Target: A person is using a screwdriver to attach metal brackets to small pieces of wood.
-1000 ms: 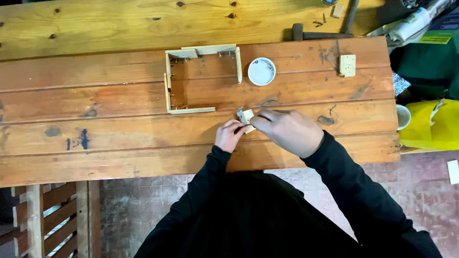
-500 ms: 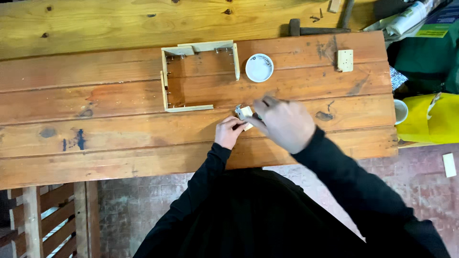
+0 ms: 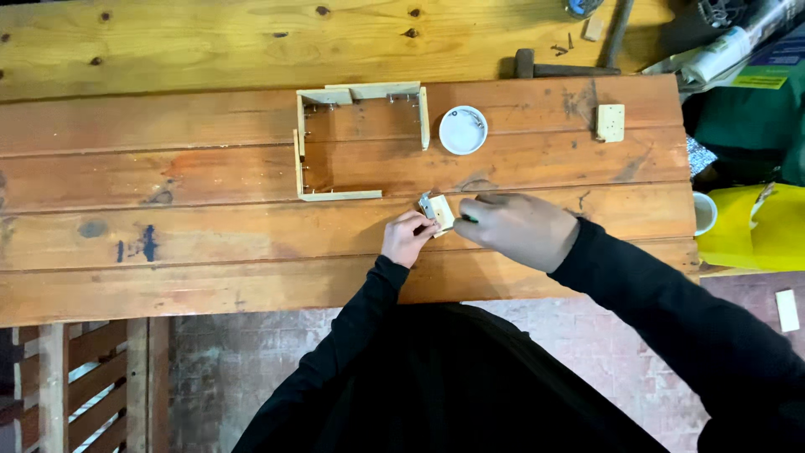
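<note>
My left hand (image 3: 406,238) grips a small pale wooden block (image 3: 439,210) with a bit of metal on it, just above the workbench (image 3: 210,243). My right hand (image 3: 518,228) is closed beside the block, pinching a thin green-tipped object against it; what that object is I cannot tell. Behind the hands lies an unfinished frame of light wood strips (image 3: 356,139), open on its lower right side, with small nails showing inside its walls. A round white lid (image 3: 463,130) sits right of the frame.
Another small wooden block (image 3: 610,122) lies at the bench's right end. A hammer (image 3: 566,60) rests on the rear board. Yellow and green bags (image 3: 746,226) and a white cup (image 3: 704,213) stand off the right edge. A slatted wooden rack (image 3: 75,386) is at lower left.
My right hand has drawn back to the right of the block after reaching over it toward the frame. My left hand stays on the block.
</note>
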